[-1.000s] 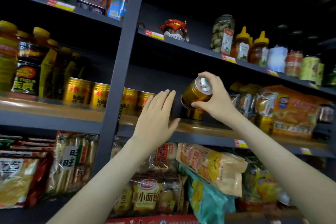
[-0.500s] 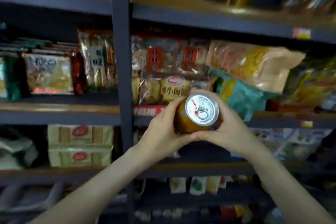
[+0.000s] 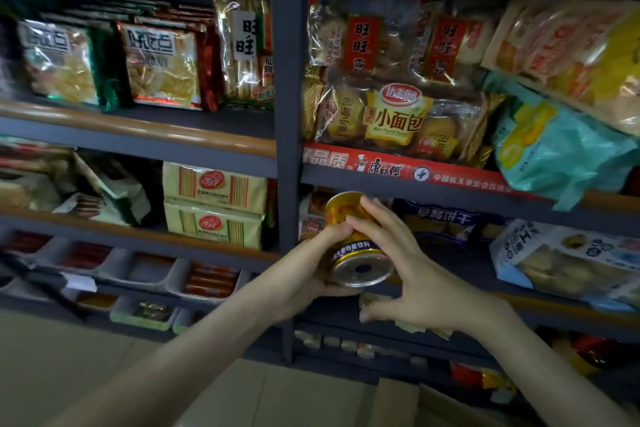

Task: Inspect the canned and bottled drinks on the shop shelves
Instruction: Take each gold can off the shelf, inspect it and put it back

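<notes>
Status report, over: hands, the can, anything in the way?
Left hand grips gold can, base toward camera. Right hand fingers rest on its side, thumb off. Nothing blocking; snack shelves behind.

Seen only as two forearms and two hands, cut off by the lower edge of the view. Bare all the way: left forearm [image 3: 194, 350] through to left hand [image 3: 298, 274], right forearm [image 3: 540, 357] through to right hand [image 3: 426, 277]. Slender along the forearm, narrow at the wrist, long and thin in the fingers. Smooth throughout. Cannot tell what is worn higher up
</notes>
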Motion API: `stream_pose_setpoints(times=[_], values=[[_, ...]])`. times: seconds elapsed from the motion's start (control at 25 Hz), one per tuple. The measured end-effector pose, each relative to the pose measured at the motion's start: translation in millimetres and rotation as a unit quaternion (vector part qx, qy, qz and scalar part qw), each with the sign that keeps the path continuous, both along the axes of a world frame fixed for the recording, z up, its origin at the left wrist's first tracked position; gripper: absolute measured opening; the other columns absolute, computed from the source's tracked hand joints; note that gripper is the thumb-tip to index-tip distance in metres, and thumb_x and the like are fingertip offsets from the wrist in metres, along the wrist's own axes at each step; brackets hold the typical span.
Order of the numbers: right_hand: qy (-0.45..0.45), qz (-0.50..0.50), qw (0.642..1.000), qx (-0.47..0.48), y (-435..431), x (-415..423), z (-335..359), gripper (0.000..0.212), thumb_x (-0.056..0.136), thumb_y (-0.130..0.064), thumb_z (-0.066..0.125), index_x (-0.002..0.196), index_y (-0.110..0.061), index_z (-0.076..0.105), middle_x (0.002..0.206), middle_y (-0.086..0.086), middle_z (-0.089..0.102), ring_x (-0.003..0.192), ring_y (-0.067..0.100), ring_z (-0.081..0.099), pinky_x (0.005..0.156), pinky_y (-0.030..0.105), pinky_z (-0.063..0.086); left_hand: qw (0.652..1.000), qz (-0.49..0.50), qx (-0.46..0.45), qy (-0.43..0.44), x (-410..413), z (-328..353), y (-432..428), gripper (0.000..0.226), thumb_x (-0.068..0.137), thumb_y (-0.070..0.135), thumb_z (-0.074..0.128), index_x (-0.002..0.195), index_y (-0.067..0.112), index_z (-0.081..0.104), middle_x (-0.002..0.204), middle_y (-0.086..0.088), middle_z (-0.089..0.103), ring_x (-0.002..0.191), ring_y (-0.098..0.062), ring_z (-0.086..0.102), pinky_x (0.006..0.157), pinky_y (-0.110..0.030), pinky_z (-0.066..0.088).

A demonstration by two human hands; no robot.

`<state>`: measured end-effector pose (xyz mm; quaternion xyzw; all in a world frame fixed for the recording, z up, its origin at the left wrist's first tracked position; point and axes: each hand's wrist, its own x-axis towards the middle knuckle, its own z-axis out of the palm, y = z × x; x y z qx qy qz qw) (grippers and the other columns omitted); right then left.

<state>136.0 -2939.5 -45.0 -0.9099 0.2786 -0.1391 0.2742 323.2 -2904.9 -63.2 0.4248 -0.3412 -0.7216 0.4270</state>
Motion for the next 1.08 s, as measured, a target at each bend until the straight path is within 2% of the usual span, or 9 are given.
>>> stream_pose_setpoints(times=[0.16, 0.28, 0.36, 0.4, 0.48, 0.56, 0.72, 0.88, 1.08], values=[[-0.071, -0.019, 0.990, -0.116, -7, 0, -21, 0.088, 0.083, -0.030, 0.072, 0.148, -0.045, 0.015, 0.157, -0.024, 0.001, 0.148, 0.008, 0.000, 0.117, 0.017, 0.011, 0.999, -0.036, 0.017, 0.024, 0, -7, -3, 0.066, 0.078, 0.053, 0.067, 0.136, 0.025, 0.050, 0.129, -0.003, 0.064, 0.122, -0.019, 0.058, 0.105, -0.044, 0.043], [-0.127, -0.028, 0.982, -0.137, -9, -9, -34, 0.080, 0.082, -0.040, 0.070, 0.149, -0.027, 0.027, 0.158, -0.018, 0.016, 0.147, 0.012, 0.017, 0.117, 0.025, 0.020, 0.997, -0.049, 0.045, -0.029, -5, -10, -11, 0.073, 0.071, 0.077, 0.060, 0.130, 0.034, 0.056, 0.134, -0.002, 0.060, 0.123, -0.018, 0.057, 0.109, -0.049, 0.038], [-0.163, -0.066, 0.983, -0.057, -7, -16, -35, 0.079, 0.074, -0.047, 0.075, 0.142, -0.032, 0.037, 0.149, -0.025, 0.033, 0.140, 0.004, 0.033, 0.111, 0.022, 0.032, 0.985, -0.057, 0.028, -0.162, -7, -9, -8, 0.096, 0.061, 0.094, 0.045, 0.113, 0.017, 0.068, 0.120, -0.020, 0.063, 0.101, -0.021, 0.065, 0.105, -0.058, 0.038], [-0.176, -0.085, 0.980, -0.021, -6, -19, -35, 0.075, 0.070, -0.048, 0.076, 0.135, -0.037, 0.042, 0.140, -0.027, 0.043, 0.132, -0.001, 0.042, 0.104, 0.018, 0.038, 0.957, -0.100, 0.005, -0.271, -7, -1, -1, 0.105, 0.066, 0.095, 0.031, 0.110, 0.005, 0.066, 0.108, -0.028, 0.062, 0.090, -0.022, 0.065, 0.095, -0.059, 0.040], [-0.186, -0.120, 0.975, 0.034, -3, -24, -36, 0.067, 0.065, -0.048, 0.077, 0.124, -0.043, 0.045, 0.123, -0.033, 0.054, 0.116, -0.008, 0.053, 0.092, 0.011, 0.043, 0.880, -0.086, -0.087, -0.459, -11, 10, 9, 0.094, 0.079, 0.084, 0.017, 0.121, 0.013, 0.061, 0.102, -0.014, 0.067, 0.097, -0.020, 0.062, 0.093, -0.042, 0.046], [-0.169, -0.136, 0.974, 0.071, -3, -25, -36, 0.066, 0.064, -0.046, 0.080, 0.120, -0.047, 0.046, 0.114, -0.034, 0.060, 0.108, -0.009, 0.057, 0.086, 0.011, 0.046, 0.877, -0.040, -0.178, -0.444, -18, 26, 24, 0.070, 0.081, 0.082, 0.036, 0.127, 0.032, 0.051, 0.109, 0.011, 0.066, 0.103, -0.006, 0.061, 0.086, -0.026, 0.046], [-0.097, -0.136, 0.983, 0.075, -5, -19, -35, 0.071, 0.066, -0.042, 0.079, 0.123, -0.049, 0.037, 0.115, -0.030, 0.055, 0.110, -0.003, 0.056, 0.087, 0.009, 0.045, 0.847, -0.028, -0.208, -0.488, -27, 14, 15, 0.054, 0.069, 0.063, 0.074, 0.110, 0.035, 0.053, 0.094, 0.015, 0.068, 0.084, 0.002, 0.064, 0.074, -0.022, 0.054], [-0.079, -0.133, 0.977, 0.145, 5, -26, -31, 0.072, 0.060, -0.056, 0.077, 0.119, -0.045, 0.037, 0.114, -0.022, 0.058, 0.104, -0.006, 0.057, 0.081, 0.015, 0.047, 0.946, 0.050, -0.083, -0.310, -25, -1, 9, 0.025, 0.082, 0.037, 0.073, 0.093, 0.017, 0.063, 0.082, -0.002, 0.073, 0.077, -0.013, 0.069, 0.075, -0.045, 0.060], [-0.038, -0.163, 0.981, 0.098, 18, -24, -28, 0.066, 0.057, -0.066, 0.071, 0.113, -0.039, 0.046, 0.107, -0.021, 0.059, 0.097, -0.003, 0.056, 0.074, 0.017, 0.047, 0.949, -0.060, -0.087, -0.299, -35, 8, 14, 0.049, 0.073, 0.055, 0.075, 0.112, 0.030, 0.062, 0.105, 0.006, 0.068, 0.095, -0.008, 0.067, 0.072, -0.026, 0.056]])
